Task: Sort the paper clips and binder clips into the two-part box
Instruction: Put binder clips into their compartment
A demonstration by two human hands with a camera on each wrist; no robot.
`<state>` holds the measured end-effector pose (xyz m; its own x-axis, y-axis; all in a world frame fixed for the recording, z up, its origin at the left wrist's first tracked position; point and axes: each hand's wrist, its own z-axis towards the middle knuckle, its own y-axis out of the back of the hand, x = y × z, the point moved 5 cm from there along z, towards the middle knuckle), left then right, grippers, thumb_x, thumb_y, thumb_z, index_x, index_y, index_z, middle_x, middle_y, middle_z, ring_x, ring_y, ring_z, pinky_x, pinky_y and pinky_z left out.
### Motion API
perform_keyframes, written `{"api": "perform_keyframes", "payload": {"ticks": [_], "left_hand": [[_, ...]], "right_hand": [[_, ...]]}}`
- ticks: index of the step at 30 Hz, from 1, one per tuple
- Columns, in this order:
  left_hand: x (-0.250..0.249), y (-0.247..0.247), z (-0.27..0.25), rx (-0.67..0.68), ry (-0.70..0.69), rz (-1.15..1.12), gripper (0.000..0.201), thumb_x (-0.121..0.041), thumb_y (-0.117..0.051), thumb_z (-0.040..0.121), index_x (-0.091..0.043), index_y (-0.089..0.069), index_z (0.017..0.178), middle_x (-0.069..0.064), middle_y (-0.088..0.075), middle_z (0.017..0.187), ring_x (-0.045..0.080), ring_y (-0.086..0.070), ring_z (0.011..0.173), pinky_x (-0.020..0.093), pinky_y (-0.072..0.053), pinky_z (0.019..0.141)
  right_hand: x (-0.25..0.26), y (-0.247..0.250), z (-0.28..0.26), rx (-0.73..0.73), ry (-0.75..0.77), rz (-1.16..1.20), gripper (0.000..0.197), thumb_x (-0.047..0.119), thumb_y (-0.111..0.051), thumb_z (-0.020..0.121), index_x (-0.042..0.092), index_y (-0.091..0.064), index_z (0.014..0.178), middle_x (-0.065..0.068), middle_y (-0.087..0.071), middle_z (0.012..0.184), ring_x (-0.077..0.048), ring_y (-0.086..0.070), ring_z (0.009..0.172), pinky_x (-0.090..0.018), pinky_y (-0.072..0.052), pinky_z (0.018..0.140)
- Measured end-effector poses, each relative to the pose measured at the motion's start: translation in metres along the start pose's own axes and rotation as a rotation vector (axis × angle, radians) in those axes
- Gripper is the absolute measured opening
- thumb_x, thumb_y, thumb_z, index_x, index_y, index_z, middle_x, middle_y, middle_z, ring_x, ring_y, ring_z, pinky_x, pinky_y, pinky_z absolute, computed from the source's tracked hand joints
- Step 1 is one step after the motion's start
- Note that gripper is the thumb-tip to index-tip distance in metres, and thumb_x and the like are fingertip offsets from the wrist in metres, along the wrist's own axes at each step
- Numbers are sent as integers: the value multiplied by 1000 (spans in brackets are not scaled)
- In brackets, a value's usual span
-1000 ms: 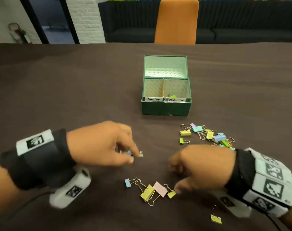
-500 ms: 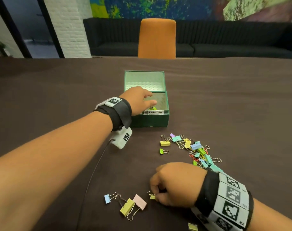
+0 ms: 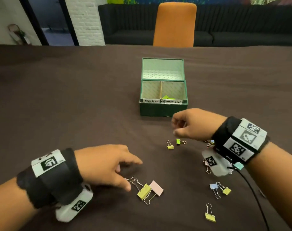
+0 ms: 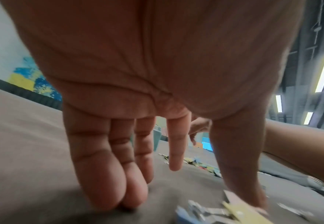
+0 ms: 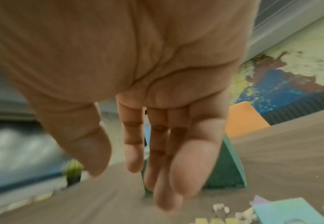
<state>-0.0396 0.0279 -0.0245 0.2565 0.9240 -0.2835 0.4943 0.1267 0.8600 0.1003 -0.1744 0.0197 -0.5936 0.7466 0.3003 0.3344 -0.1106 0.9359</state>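
The green two-part box [image 3: 163, 110] stands open mid-table, with yellow-green clips [image 3: 168, 97] in its right compartment, labelled binder clips. My left hand [image 3: 133, 175] hovers open, fingers spread, over a yellow binder clip [image 3: 144, 191] and a pink one [image 3: 157, 187]. In the left wrist view its fingers [image 4: 107, 174] are straight and the thumb touches the yellow clip [image 4: 239, 212]. My right hand [image 3: 175, 125] hangs just before the box front and holds nothing. Its fingers [image 5: 186, 166] look relaxed in front of the box [image 5: 226, 171]. Two small clips [image 3: 170, 145] lie below it.
More binder clips lie at the near right: a blue and yellow pair [image 3: 220, 189] and a single yellow one [image 3: 210, 215]. The mixed pile [image 3: 208, 143] is mostly hidden under my right wrist. An orange chair [image 3: 174, 24] stands behind the table. A teal clip [image 5: 285, 212] lies near the right hand.
My left hand has come back from the box to the near clips. My right hand has left the near clips and risen to the box front, now without the small yellow clip it pinched.
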Motion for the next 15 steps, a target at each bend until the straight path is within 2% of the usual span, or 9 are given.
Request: {"api": "perform_keyframes", "payload": {"ticks": [3, 5, 7, 10, 13, 15], "left_hand": [[-13, -21, -6, 14, -17, 66, 82, -72, -69, 69, -56, -33, 141, -21, -39, 111, -4, -49, 88, 22, -45, 80], [-19, -24, -5, -10, -37, 80, 73, -67, -69, 74, -50, -40, 139, -19, -43, 112, -2, -49, 88, 23, -46, 83], [-22, -24, -2, -19, -41, 80, 53, -55, -68, 82, -43, -50, 130, -16, -48, 107, 0, -50, 85, 25, -46, 83], [-27, -24, -1, -13, -31, 99, 27, -41, -64, 88, -38, -57, 114, -16, -49, 98, -1, -43, 75, 22, -41, 75], [-31, -24, -4, -37, -32, 106, 18, -33, -55, 87, -38, -53, 104, -16, -48, 95, 4, -46, 79, 26, -45, 77], [-36, -21, -5, -95, -31, 58, 24, -24, -49, 83, -37, -48, 103, -14, -48, 93, 8, -49, 79, 31, -47, 76]], "right_hand": [[15, -36, 9, 203, 1, -183, 45, 58, -68, 79, 37, -59, 118, 12, -66, 105, -15, -62, 97, -31, -51, 85], [22, -54, 9, 247, 24, -281, 53, 59, -68, 79, 37, -56, 125, 6, -59, 115, -21, -59, 104, -34, -50, 86], [28, -67, 4, 257, 55, -323, 44, 51, -68, 82, 33, -57, 120, 1, -53, 114, -25, -59, 102, -35, -52, 83], [37, -77, -9, 264, 139, -274, 7, 27, -62, 86, 27, -63, 93, 1, -58, 101, -22, -58, 91, -31, -49, 75], [40, -82, -26, 315, 181, -200, 16, 11, -54, 81, 25, -59, 88, 5, -55, 97, -19, -56, 85, -36, -52, 75], [44, -81, -33, 280, 197, -147, 23, 9, -54, 79, 28, -55, 91, 7, -47, 99, -19, -54, 83, -41, -52, 75]]}}
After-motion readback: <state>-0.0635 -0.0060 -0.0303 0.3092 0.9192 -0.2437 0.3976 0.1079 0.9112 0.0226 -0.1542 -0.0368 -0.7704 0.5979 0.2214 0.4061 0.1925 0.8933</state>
